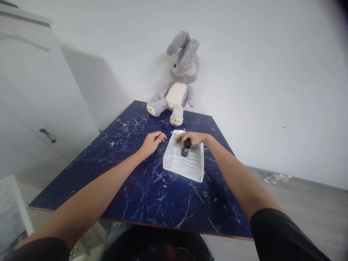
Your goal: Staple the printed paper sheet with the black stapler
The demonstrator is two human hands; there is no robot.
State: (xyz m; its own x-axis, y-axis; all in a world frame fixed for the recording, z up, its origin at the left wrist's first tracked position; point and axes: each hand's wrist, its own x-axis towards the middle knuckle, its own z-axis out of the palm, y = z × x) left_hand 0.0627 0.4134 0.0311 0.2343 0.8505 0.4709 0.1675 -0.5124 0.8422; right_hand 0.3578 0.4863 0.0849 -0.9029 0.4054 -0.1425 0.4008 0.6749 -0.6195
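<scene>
A white printed sheet or thin stack of paper (185, 167) lies on the blue marbled table (141, 195). On it stands a small dark object (185, 152) with a black top, like a small bottle or stamp; its exact kind is unclear. My right hand (190, 138) reaches over the paper from the right, its fingers closed round the black top. To the left of the paper my left hand (154, 142) rests on the table, fingers curled together, and nothing can be made out in it.
A grey plush rabbit (176, 94) sits at the table's back against the white wall. To the left stands a white cabinet (43, 90) with a dark handle. Clear plastic (277, 178) lies on the floor at right. A white perforated item (13, 206) is at lower left.
</scene>
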